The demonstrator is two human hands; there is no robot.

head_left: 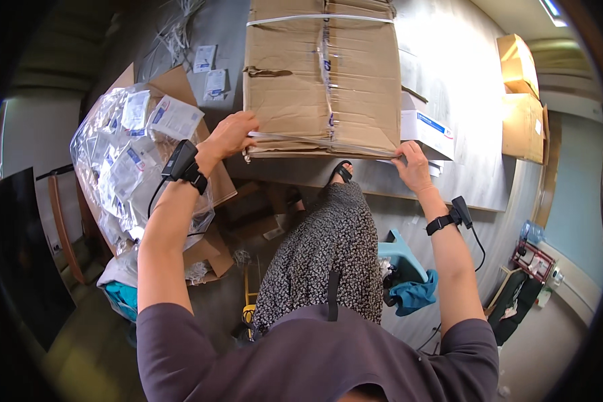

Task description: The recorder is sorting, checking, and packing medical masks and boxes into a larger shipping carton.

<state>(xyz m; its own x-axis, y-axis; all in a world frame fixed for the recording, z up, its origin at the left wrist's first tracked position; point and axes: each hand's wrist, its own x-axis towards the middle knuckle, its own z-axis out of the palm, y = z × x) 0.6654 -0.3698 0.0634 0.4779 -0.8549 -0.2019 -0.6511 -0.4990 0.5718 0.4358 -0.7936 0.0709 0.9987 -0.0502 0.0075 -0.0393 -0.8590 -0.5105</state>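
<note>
A large brown cardboard box (285, 87), creased and taped down the middle, sits at the table's near edge in front of me. One white plastic strap (355, 17) crosses its far part. Along the near edge runs a second, thin white strap (268, 136), slightly slanted. My left hand (231, 136) is at the box's near left corner, fingers closed on this strap. At the near right corner my right hand (414, 165) pinches the strap's other side between thumb and fingers. The box's underside is hidden.
To the left stands an open carton (171, 87) lined with clear plastic, full of small packets. Loose packets (214, 84) and strap scraps lie on the table. White boxes (427, 132) are at the right, with brown cartons (521, 124) beyond. A blue stool (402, 254) stands below.
</note>
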